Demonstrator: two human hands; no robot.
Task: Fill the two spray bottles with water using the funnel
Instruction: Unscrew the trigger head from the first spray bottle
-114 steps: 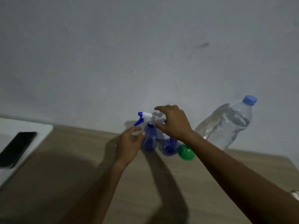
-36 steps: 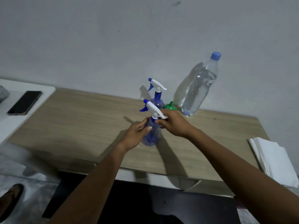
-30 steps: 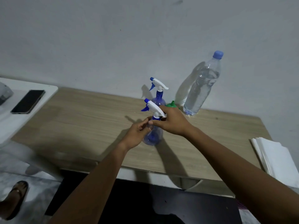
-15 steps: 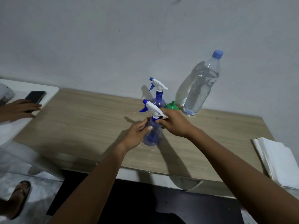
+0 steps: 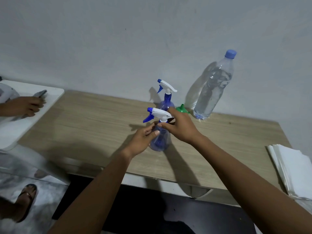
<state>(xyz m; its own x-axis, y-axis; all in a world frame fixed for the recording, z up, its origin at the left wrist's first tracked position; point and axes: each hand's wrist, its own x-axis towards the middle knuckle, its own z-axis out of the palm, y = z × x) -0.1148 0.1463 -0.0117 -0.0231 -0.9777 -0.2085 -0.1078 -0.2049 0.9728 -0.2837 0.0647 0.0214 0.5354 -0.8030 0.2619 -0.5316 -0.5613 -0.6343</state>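
Observation:
A blue spray bottle (image 5: 161, 141) stands near the middle of the wooden table (image 5: 94, 125). My left hand (image 5: 143, 139) grips its body from the left. My right hand (image 5: 180, 125) pinches the collar under its white and blue trigger head (image 5: 157, 114). A second blue spray bottle (image 5: 166, 100) stands upright behind it near the wall. The green funnel (image 5: 182, 110) lies spout-up beside that bottle, partly hidden by my right hand. A tall clear water bottle (image 5: 214, 86) with a blue cap stands at the back right.
A stack of white paper napkins (image 5: 293, 169) lies at the table's right edge. A white side table (image 5: 25, 119) stands at the left, where another person's hand (image 5: 23, 105) holds a phone (image 5: 39, 94). A sandalled foot (image 5: 27, 196) is on the floor at lower left.
Both my hands brought one spray bottle forward from the wall. My right hand's fingers have shifted round its collar. The other person's hand has lifted the phone off the side table.

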